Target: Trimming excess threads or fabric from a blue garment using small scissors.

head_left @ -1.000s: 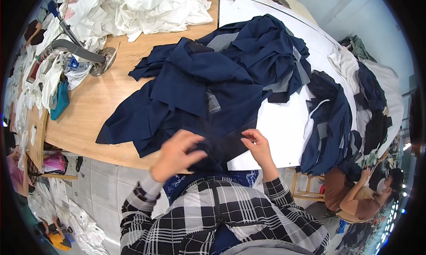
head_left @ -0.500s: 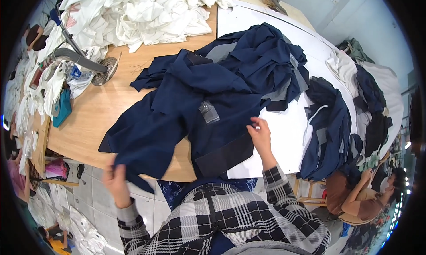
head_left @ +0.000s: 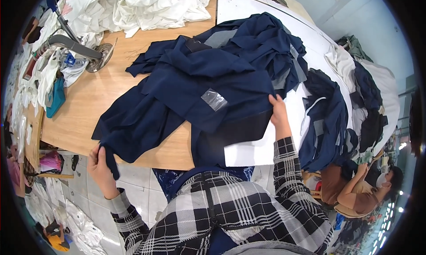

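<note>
A navy garment piece [head_left: 151, 108] is spread in front of me, its left part hanging over the table's near edge. My left hand [head_left: 101, 168] is closed on that left corner, thumb on top. At the right end of the cloth my right hand [head_left: 279, 112] pinches its edge, beside a blackish panel [head_left: 246, 127]. A small clear plastic packet [head_left: 214, 99] lies on the middle of the cloth. Just beyond, a heap of crumpled navy fabric [head_left: 262, 42] with grey parts lies on the table.
White garments [head_left: 155, 8] are piled at the far left, near a lamp-like stand with a round base [head_left: 100, 57]. More navy clothes [head_left: 326, 122] lie to the right. A co-worker [head_left: 364, 188] sits at the lower right, hands on cloth. The wooden tabletop [head_left: 73, 124] ends close to my body.
Both hands have taken hold of the navy garment. Its right side has been lifted and shifted right, with the packet turned a little. The whole view has shifted slightly.
</note>
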{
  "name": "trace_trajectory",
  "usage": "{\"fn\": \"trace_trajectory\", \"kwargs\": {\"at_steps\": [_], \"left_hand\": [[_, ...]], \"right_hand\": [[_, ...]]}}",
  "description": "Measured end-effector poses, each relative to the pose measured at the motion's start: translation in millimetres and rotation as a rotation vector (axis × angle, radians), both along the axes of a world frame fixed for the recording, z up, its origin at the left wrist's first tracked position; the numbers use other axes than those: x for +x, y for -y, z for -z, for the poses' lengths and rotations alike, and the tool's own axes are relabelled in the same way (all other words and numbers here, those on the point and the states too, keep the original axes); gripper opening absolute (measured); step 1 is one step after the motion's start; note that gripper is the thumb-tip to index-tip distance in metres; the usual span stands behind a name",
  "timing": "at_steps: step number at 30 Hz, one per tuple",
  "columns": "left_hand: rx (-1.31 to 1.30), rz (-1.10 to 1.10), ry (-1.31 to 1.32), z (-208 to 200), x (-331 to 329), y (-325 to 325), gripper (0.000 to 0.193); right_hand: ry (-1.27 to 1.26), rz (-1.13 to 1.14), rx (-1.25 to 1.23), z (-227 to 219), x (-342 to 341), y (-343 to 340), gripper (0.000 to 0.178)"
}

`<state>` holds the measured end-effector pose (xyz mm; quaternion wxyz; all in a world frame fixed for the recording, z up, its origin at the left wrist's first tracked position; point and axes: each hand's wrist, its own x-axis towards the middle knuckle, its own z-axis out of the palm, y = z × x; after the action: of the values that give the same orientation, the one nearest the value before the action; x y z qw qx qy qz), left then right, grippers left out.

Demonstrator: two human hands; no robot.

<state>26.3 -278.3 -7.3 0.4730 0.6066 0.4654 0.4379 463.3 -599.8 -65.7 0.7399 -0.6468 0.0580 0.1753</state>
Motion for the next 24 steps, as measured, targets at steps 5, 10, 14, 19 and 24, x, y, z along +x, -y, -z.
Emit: {"fn": "trace_trajectory", "kwargs": {"at_steps": [5,10,14,19,24], "left_hand": [[-0.043,0.155,0.052,4,52,-8,0.017],[0.344,0.398,-0.242,22,87,-10,0.012],[0.35,0.613,-0.373,45,83,32,0.013],[0.428,0.552,-0.447,66,79,107,0.025],[0.2,0.937,-0.494,124,114,151,0.022]], "right_hand": [[0.145,0.014,0.131,-65,71,40,0.045],[0.085,0.1,0.19,-150,78,-11,0.025],[0.174,0.074,0.249,-168,80,-70,0.023],[0.164,0.071,0.241,-140,83,-143,0.031],[0.222,0.171,0.262,-154,122,-123,0.029]]}}
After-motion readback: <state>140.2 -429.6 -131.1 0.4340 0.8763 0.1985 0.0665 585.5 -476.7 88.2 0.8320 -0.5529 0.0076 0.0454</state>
